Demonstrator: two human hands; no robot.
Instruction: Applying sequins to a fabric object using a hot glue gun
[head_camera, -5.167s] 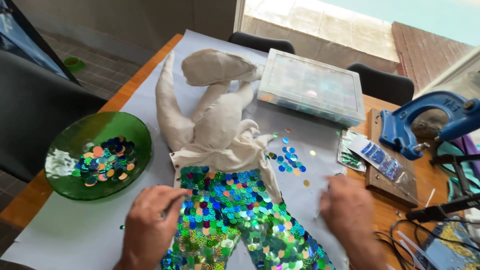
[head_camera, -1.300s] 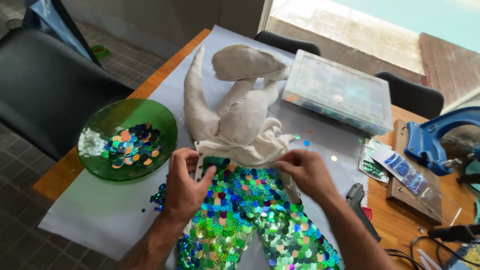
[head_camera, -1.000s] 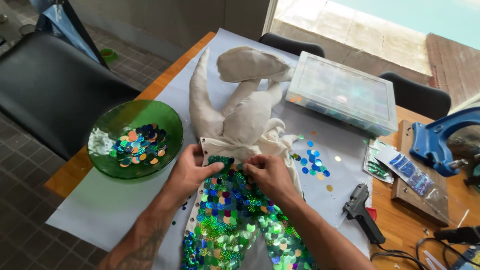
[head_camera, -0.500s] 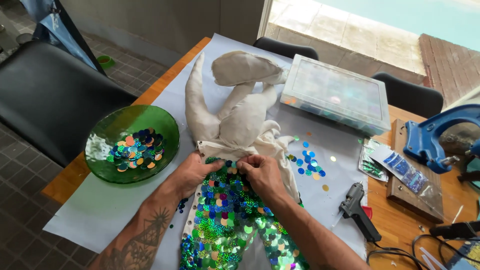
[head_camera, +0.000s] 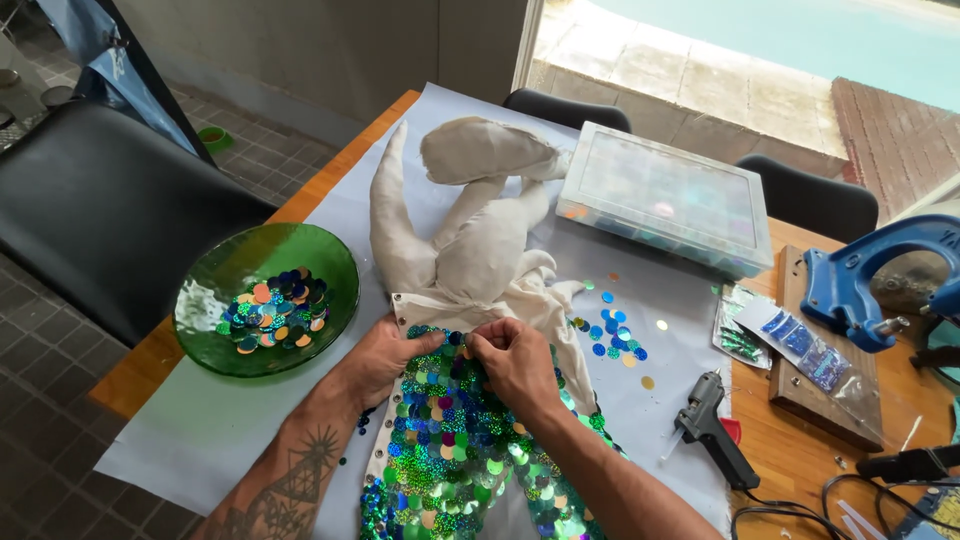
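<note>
Both hands are working at the top edge of the sequined fabric piece, which is lying on the pale sheet over the wooden table, just below the cream cloth figure. The left hand is lying flat with fingers spread, pressing the sequins, while the right hand is curling, fingertips pinched at one sequin beside it. A green glass bowl of loose sequins is sitting to the left, a glue gun to the right.

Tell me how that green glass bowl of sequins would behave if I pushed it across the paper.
The green glass bowl looks thick, so probably heavy for its size and breakable if it drops. Its wide, shallow shape should slide rather than tip. The loose sequins inside would likely shift or spill with a quick shove.
</note>
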